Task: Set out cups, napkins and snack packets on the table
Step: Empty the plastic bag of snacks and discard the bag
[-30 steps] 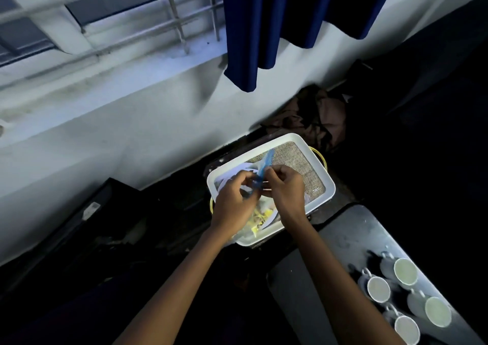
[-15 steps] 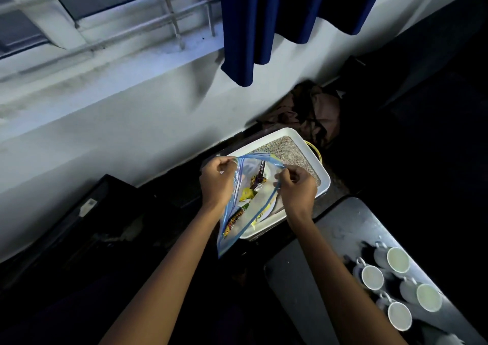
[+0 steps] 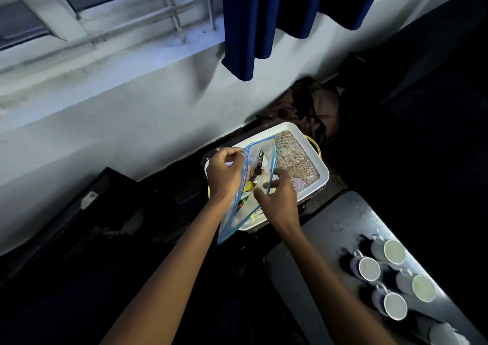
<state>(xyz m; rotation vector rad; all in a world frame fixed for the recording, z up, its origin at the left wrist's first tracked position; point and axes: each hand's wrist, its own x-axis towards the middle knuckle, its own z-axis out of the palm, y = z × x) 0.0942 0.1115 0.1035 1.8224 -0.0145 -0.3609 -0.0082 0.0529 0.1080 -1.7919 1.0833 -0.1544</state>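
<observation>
A clear zip bag with blue edges [image 3: 254,186] hangs over a white tray [image 3: 323,169]. Coloured snack packets [image 3: 254,171] lie inside the bag. My left hand [image 3: 224,174] pinches the bag's top left edge and holds it up. My right hand [image 3: 277,196] sits at the bag's open mouth with fingers spread, touching its right edge. Several white cups [image 3: 365,268] stand on the dark table [image 3: 317,239] at the lower right.
A woven mat [image 3: 295,154] lines the tray's far end. Brown cloth [image 3: 317,107] is bunched by the wall behind the tray. A blue curtain [image 3: 277,14] hangs above. Dark furniture [image 3: 435,80] fills the right side and a dark case [image 3: 87,212] the left.
The bag was lifted off the tray and pulled open by both hands. My right hand has since let go of the rim and spread its fingers at the opening.
</observation>
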